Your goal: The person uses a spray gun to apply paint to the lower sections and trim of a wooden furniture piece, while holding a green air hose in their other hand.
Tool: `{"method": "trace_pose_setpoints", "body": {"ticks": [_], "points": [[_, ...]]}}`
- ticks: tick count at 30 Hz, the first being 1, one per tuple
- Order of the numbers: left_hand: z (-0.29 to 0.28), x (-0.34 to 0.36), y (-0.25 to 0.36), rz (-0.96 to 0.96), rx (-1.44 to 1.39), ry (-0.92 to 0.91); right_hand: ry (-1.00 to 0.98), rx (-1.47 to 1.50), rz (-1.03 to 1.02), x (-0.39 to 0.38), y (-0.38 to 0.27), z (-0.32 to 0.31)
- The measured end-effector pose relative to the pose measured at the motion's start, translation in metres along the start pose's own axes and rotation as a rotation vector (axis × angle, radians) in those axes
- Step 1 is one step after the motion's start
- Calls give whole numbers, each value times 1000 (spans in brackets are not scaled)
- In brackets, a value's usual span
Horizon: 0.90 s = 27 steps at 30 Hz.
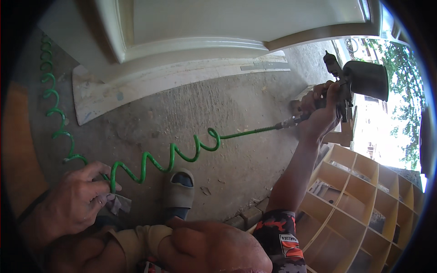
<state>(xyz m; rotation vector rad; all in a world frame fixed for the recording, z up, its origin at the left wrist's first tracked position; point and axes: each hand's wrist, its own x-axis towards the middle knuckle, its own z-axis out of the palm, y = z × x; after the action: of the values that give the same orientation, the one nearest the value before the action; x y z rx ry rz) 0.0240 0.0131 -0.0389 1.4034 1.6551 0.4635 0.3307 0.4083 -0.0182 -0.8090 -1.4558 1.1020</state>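
My right hand (321,109) is wrapped round the handle of a spray gun (344,88), held out at the upper right. The gun has a dark cup (368,81) on it. From its handle a green coiled air hose (172,157) runs left across to my left hand (75,200), where the fingers are closed round a coil. A small greyish scrap (119,204), perhaps cloth or paper, sticks out under those fingers. Beyond my left hand the hose goes on up the left side. Above stands a pale panelled door or cabinet front (195,43).
A paint-spotted white board (98,98) lies on the concrete floor (150,118) under the panel. At the lower right stands a wooden grid of compartments (350,200), near some bricks (250,216). My slippered foot (179,189) is below the hose. Orange-brown surface (20,150) at left.
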Motion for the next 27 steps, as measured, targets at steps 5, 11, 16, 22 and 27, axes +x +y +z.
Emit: {"method": "trace_pose_setpoints", "body": {"ticks": [5, 11, 16, 22, 27], "points": [[-6, -8, -14, -6, 28, -21, -38, 13, 31, -37, -10, 26], [-16, -33, -27, -63, 66, -32, -53, 42, 79, -79, -20, 65], [-17, -44, -47, -42, 111, 7, -66, 62, 80, -110, -25, 86], [-18, -56, -68, -98, 106, -22, -143, 67, 59, -141, -35, 118], [-13, -58, -83, -112, 120, -18, -277, -85, -33, -164, -35, 129]]}}
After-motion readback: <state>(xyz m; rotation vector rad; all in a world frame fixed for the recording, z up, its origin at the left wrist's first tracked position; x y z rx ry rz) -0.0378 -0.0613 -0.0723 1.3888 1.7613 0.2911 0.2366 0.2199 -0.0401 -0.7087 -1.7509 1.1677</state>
